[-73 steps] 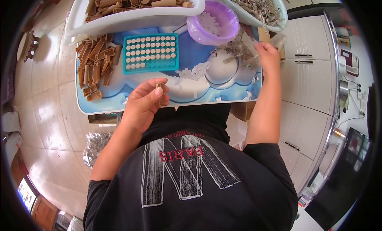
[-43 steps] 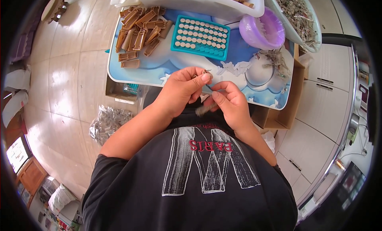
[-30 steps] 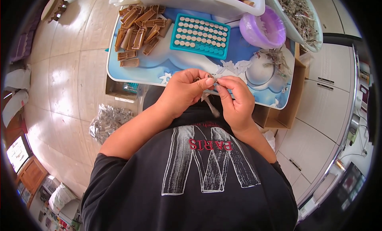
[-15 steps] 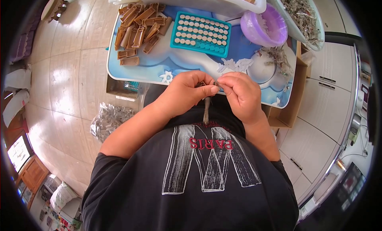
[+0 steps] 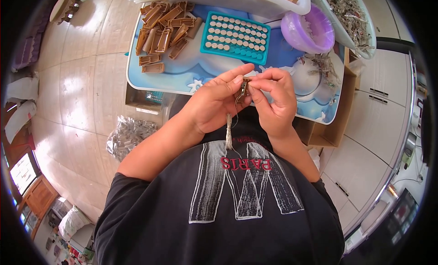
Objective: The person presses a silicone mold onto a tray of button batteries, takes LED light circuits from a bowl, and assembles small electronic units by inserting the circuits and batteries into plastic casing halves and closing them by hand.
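Observation:
Above my lap, just off the front edge of the table, a small brown plastic casing [image 5: 244, 92] with a dark circuit strip and thin wires in it lies in my left hand [image 5: 212, 98]. My left palm is turned up, with the thumb near the casing's upper end and the index finger stretched out behind. Thumb and fingertips of my right hand [image 5: 278, 98] pinch at the casing's right side; what exactly they grip there is too small to make out. A tied bundle of pale wire [image 5: 229, 132] hangs below my left hand, against the black shirt.
On the blue table [image 5: 182, 75] lie a pile of brown casings [image 5: 165, 32], a teal tray [image 5: 248, 59] of white round pieces, a purple bowl [image 5: 329, 39] and tangled wired parts [image 5: 321, 66]. White bins [image 5: 237, 1] stand behind. A bag of silvery parts [image 5: 127, 139] sits on the floor.
My left hand has opened out and turned palm up, showing the casing more plainly. The wire bundle has swung slightly left. My right fingers remain at the casing.

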`<state>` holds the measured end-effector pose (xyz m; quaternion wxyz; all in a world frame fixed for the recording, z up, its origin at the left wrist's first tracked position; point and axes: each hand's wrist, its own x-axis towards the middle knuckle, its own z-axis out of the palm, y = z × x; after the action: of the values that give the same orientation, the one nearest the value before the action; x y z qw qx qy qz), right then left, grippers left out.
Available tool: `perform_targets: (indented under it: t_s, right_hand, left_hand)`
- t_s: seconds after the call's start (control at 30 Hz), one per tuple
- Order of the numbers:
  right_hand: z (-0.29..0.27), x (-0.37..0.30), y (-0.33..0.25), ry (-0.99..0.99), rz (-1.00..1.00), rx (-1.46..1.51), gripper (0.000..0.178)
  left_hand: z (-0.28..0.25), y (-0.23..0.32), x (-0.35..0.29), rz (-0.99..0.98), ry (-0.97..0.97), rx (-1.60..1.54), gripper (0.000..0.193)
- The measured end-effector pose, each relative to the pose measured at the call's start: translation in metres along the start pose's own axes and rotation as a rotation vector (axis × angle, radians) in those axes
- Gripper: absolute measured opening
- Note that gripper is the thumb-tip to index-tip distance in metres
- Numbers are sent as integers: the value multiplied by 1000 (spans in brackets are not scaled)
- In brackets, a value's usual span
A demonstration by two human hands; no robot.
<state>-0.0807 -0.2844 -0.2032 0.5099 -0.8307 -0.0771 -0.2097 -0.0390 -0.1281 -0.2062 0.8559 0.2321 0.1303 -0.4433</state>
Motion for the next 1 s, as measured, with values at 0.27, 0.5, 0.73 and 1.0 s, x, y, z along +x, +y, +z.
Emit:
perform_targets:
  t_s: [0.27,0.5,0.73,1.0]
  right_hand:
    - [1,3,-1,2,-21,-107,16]
    - [0,0,7,9,-86,-268,17]
    - [-4,7,4,-37,-136,-364,16]
    - [-5,7,5,-112,-14,-224,14]
  left_hand:
    - [-10,-1,3,-11,-97,-36,40]
    - [-4,1,1,-14,-50,60,41]
    - [-1,0,2,-17,-9,159,40]
    - [-2,-1,2,0,56,321,32]
